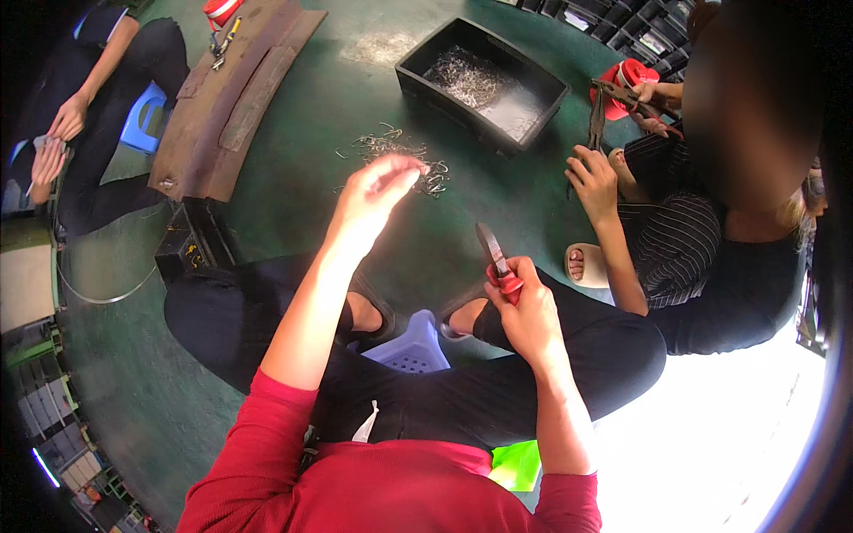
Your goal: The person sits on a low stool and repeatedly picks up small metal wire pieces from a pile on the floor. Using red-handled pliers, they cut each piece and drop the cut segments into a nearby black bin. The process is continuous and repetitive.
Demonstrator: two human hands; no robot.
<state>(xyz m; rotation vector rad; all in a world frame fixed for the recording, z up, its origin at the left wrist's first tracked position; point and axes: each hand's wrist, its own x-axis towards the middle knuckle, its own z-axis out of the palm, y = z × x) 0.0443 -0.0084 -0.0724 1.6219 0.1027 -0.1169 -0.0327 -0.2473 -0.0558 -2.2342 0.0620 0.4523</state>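
Observation:
Pliers (491, 250) with red grips and a dark flat head are in my right hand (531, 315), the jaws pointing up and away from me. My left hand (375, 194) reaches forward with thumb and fingers pinched together. Bright glare covers its fingertips, so I cannot make out what sits between them. Just beyond and beside those fingertips, a loose pile of small bent metal pieces (384, 142) lies on the green floor. Farther off stands a black plastic bin (453, 117) holding many similar shiny pieces.
To the right, a seated co-worker's hands (593, 182) work with large pliers (597, 120) near a red container (622, 78). At left are a rusty metal bench (218, 107), a blue stool (142, 120) and another person's hands (62, 133). A lilac stool (410, 346) stands between my feet.

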